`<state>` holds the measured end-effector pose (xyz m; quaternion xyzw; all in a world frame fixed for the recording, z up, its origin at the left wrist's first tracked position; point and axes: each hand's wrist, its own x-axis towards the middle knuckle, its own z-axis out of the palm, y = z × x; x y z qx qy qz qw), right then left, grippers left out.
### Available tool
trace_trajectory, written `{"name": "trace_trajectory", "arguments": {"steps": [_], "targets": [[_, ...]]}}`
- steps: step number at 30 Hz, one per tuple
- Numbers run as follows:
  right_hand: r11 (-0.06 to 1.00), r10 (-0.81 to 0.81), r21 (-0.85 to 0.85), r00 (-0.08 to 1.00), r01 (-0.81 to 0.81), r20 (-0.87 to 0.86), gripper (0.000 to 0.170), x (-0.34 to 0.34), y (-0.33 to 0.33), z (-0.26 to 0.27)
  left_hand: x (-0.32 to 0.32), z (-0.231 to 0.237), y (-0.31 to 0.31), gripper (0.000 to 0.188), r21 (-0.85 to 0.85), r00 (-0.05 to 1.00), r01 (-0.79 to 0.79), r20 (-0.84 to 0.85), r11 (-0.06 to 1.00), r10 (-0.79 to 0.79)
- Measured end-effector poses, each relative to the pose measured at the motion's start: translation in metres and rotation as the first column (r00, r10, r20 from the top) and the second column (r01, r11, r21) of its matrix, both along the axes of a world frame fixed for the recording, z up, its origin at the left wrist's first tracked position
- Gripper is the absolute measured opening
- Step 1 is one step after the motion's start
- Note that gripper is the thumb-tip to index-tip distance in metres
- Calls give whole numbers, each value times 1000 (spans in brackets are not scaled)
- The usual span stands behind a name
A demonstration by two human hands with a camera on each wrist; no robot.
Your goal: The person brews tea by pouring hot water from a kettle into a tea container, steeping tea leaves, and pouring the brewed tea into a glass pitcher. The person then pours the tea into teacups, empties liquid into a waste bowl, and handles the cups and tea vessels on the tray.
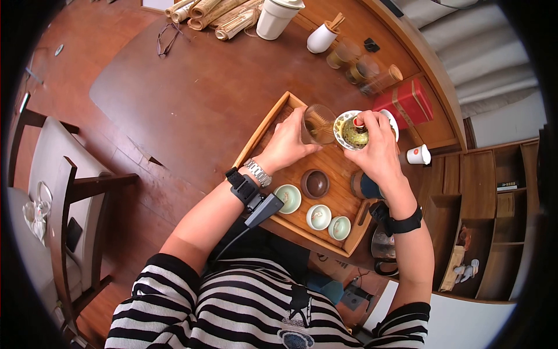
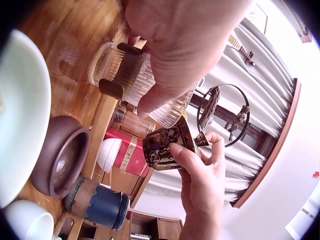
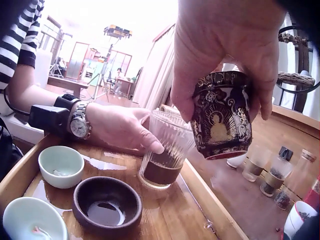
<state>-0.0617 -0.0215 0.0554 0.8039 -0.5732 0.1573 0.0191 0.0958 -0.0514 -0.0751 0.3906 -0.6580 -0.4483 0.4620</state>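
Note:
My left hand grips a ribbed clear glass with a brown band, held over the wooden tray. My right hand holds a dark, gold-patterned lidded cup by its rim, tilted toward the glass. In the right wrist view, the patterned cup hangs beside the glass, and a seated gold figure shows on its side. The head view shows the lid under my right fingers. Whether liquid is flowing cannot be told.
A dark brown bowl, pale green cups and a blue canister are on or beside the tray. Beyond stand a red box, glass jars, a white holder and a white canister. Glasses lie farther left.

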Motion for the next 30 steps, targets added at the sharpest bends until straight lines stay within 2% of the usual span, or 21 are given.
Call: {"name": "trace_trajectory", "arguments": {"steps": [2,5,18,30], "targets": [[996,-13,89,999,16,-34,48,2,-2,4,0,0,0,77,-4,1000,-2,0,1000,2],[994,7,111,997,2,-83,48,6,-4,6,0,1,1,77,-13,1000,-7,9,1000,7],[991,76,120,973,-51,-220,49,18,-12,14,1,3,1,78,-2,1000,-7,31,1000,7],[987,135,132,904,-89,-405,53,28,-19,16,0,1,0,75,-8,1000,-10,19,1000,10]]}}
